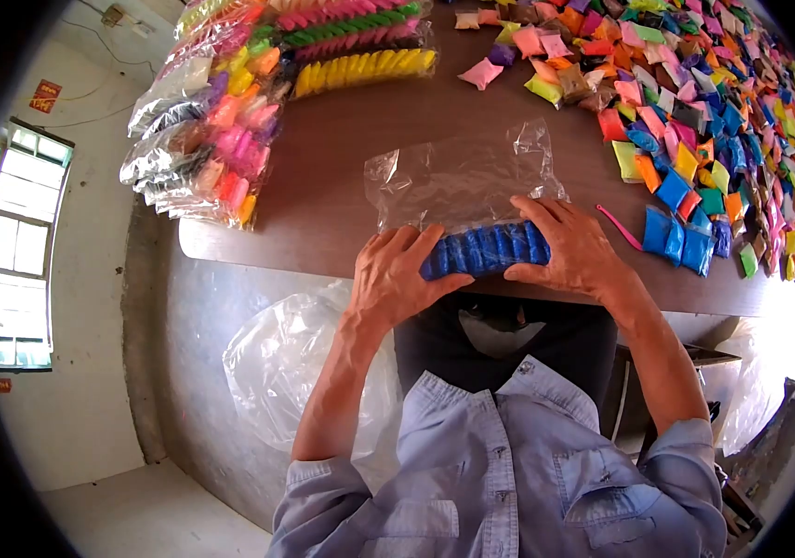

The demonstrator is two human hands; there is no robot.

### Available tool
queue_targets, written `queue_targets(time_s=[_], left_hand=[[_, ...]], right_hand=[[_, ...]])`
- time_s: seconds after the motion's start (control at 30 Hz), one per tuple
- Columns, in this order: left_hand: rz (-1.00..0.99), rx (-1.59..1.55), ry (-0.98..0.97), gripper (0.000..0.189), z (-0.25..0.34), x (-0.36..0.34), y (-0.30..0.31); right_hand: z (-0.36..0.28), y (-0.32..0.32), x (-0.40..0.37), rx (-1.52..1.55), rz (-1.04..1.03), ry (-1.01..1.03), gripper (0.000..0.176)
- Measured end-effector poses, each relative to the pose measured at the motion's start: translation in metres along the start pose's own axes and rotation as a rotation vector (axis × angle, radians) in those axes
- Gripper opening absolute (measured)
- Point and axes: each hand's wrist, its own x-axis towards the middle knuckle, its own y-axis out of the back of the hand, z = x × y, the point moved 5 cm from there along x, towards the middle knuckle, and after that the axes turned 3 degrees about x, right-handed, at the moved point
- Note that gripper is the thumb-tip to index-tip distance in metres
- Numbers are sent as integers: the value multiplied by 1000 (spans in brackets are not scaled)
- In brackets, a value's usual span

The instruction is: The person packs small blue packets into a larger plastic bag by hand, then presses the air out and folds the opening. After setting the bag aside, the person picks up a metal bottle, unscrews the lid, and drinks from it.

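Observation:
Between my two hands is a row of small blue packets (pixel 486 251), lined up side by side in a clear plastic bag (pixel 458 181). The bag's loose upper part spreads over the table away from me. My left hand (pixel 396 274) grips the left end of the row, thumb along the near side and fingers on the far side. At the right end, my right hand (pixel 572 244) grips in the same way. The row is at the table's near edge. Just right of my right hand lies a pink strip-like tool (pixel 619 227), beside several loose blue packets (pixel 679 240).
A large heap of small coloured packets (pixel 695 121) covers the table's right side. Filled bags of packets (pixel 221 139) are stacked at the left, with bagged rows (pixel 365 74) at the back. A big clear plastic bag (pixel 286 353) sits below the brown table (pixel 323 177).

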Motion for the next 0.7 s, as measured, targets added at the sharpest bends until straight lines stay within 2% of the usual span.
queue_targets(time_s=[0.33,0.6,0.7], left_hand=[[-61,1,35,71,-1,3,0],[-53,-38,30,69,-6,8,2],[-76,-67,46,69,-9,13,3]], right_hand=[[15,0,1,57,-45,10,84],[23,8,-9,24,87,35,86],[25,12,-3,73,45,32,86]])
